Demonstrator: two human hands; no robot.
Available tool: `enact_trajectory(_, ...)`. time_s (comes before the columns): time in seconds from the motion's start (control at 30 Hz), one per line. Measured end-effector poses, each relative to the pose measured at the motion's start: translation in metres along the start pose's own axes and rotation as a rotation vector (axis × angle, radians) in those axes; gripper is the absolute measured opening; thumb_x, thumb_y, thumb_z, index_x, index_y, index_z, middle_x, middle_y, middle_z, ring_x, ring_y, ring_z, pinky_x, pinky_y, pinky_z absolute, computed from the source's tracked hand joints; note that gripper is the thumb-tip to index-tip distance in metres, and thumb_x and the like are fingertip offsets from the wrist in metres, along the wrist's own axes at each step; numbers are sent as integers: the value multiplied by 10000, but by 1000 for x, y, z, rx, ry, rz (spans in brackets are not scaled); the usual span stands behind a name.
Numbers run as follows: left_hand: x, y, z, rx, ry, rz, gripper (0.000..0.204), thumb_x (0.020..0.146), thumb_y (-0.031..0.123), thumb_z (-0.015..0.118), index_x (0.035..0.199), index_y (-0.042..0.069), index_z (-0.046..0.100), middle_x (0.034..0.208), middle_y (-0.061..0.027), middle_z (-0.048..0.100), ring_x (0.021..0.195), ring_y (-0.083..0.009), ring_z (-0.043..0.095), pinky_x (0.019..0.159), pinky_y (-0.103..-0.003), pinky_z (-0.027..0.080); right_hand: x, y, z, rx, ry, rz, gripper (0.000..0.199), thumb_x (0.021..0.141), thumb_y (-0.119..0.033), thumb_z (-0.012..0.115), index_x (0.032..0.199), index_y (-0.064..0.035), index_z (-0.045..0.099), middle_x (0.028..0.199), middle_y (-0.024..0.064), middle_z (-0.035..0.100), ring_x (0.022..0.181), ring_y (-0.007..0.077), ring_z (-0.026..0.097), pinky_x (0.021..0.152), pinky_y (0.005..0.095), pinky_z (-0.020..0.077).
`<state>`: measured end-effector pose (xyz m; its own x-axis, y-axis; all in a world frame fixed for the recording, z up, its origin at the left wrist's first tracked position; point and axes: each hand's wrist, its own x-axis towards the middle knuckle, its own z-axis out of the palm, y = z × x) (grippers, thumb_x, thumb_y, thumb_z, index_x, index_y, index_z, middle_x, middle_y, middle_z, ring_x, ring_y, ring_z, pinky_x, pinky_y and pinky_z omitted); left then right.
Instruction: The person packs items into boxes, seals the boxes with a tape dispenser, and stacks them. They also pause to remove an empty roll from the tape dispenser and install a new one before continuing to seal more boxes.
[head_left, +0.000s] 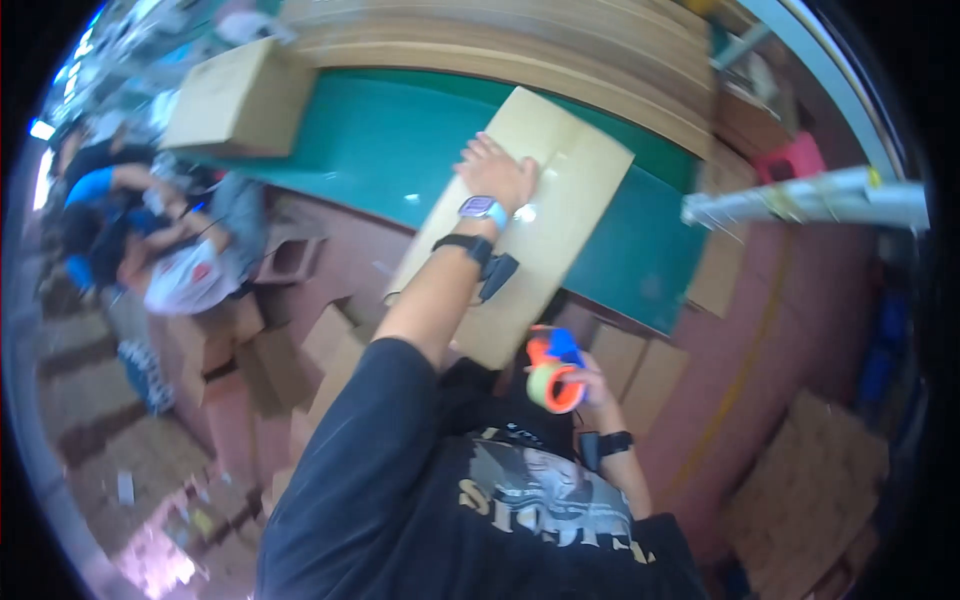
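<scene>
Just off the near end of a long cardboard carton [555, 205], a worker's right hand [594, 382] curls around an orange-and-blue tape dispenser [561, 350]; the left hand [498, 174] rests spread on top. Overhanging a green-topped table [355, 130], the carton looks stiff yet crushable, best gripped along its long sides. Its contents are hidden, like those of a second box [222, 100] well to its left.

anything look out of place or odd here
Mildly: the long carton juts past the near edge of the green table, so its near end has no table under it. The left hand lies flat on top. No spill is visible.
</scene>
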<state>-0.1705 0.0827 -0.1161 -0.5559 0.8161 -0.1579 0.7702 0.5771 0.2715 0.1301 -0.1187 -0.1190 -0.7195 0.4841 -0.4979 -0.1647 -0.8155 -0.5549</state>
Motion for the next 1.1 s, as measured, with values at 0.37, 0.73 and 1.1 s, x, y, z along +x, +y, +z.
enact_trajectory(0.37,-54,31,31,-43,222,394,924,940,563,463,1490,-156,275,1558,-358,274,1486,-484,194,1192,-642,40,114,-304,0,-864,418,-534,577,792,-65,647,1359,-53,537,1083,96,670,908,134,653,773,260,531)
enact_trajectory(0.73,-55,28,34,22,105,325,932,918,549,491,1473,-171,285,1552,-361,272,1482,-497,188,1172,-690,36,283,-385,-32,-1555,-25,69,409,723,-134,718,1118,-29,694,969,104,694,897,180,635,835,321,504)
enact_trajectory(1.1,-54,42,40,85,160,388,923,911,530,524,1469,-165,282,1539,-362,286,1474,-481,209,1183,-655,46,250,-370,-65,-1428,111,-129,442,779,-326,821,1095,-38,713,998,117,732,942,214,680,842,340,518)
